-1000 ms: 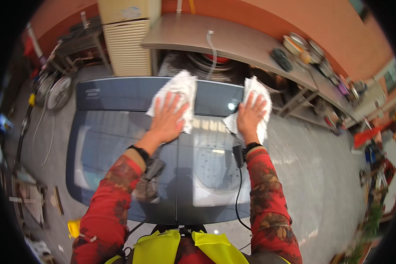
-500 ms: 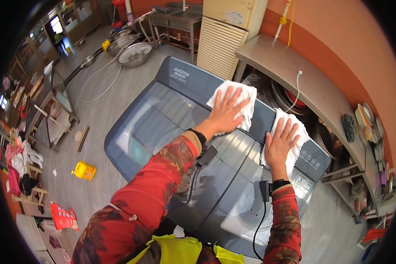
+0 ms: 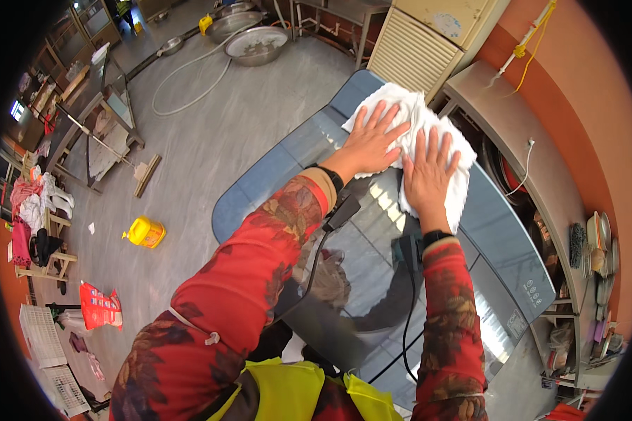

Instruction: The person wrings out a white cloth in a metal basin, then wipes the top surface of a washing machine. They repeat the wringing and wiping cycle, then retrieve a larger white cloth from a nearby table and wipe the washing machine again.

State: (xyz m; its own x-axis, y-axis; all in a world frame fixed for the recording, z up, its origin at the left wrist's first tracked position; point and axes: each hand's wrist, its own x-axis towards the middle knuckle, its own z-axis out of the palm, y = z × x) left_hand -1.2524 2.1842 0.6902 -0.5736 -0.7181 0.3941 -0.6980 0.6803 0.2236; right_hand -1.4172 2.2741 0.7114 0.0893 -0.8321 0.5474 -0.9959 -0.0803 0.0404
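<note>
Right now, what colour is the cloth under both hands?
White, plain: the cloth lies on the grey washing machine lid, seen in the head view.

The left hand [image 3: 369, 144] and right hand [image 3: 427, 175] cover much of the white cloth [image 3: 428, 130] — the palms are hidden. The grey machine top [image 3: 372, 252] is partly hidden by the sleeves.

The person wears long red sleeves [image 3: 260, 266] printed with brown-gold leaves, a yellow-green vest [image 3: 295, 393] at six o'clock, and black wrist bands [image 3: 434, 237] trailing thin black cables [image 3: 409, 316].
</note>
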